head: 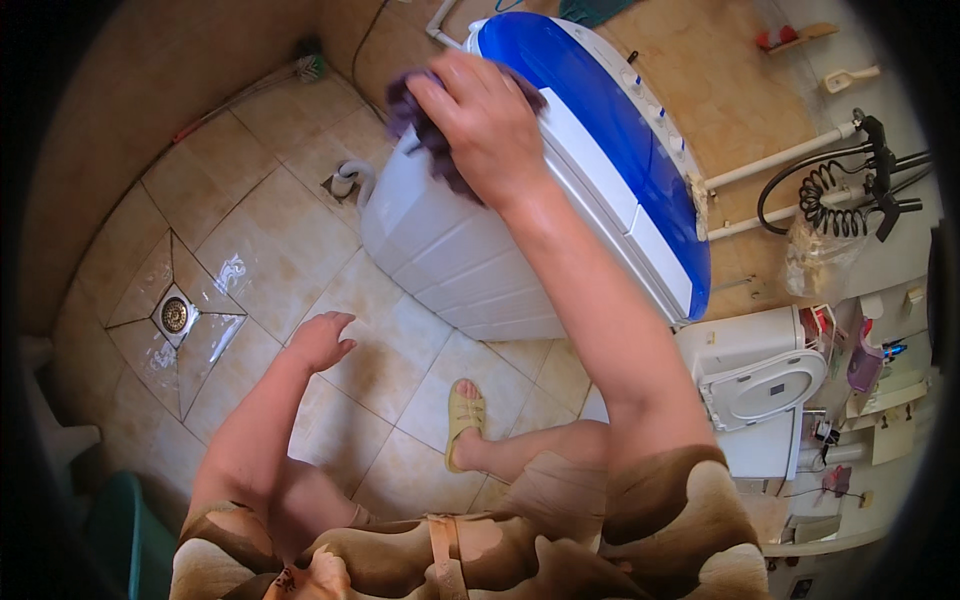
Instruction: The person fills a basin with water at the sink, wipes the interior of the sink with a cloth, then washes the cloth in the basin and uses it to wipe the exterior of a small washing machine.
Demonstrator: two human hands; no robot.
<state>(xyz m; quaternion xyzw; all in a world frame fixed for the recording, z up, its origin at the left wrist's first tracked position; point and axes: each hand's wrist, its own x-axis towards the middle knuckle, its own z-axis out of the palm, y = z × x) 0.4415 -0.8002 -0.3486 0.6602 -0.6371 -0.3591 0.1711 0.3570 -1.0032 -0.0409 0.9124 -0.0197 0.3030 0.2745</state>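
Observation:
My right hand (487,124) grips a bunched dark purple cloth (442,154) against the near top corner of a twin-tub washing machine (457,255). The machine has a white ribbed body, a blue top panel (600,142) and white lids (592,169). Part of the cloth is hidden beneath my fingers. Over the tiled floor (397,345), my left hand (324,341) hangs in the air with its fingers apart and nothing in it.
A grey drain hose (356,176) runs from the machine into a floor hole. Wet tiles surround a floor drain (175,315) at left. A toilet (765,375) stands right of the machine; a green tub (124,532) is at lower left. A long-handled brush (309,67) lies along the wall.

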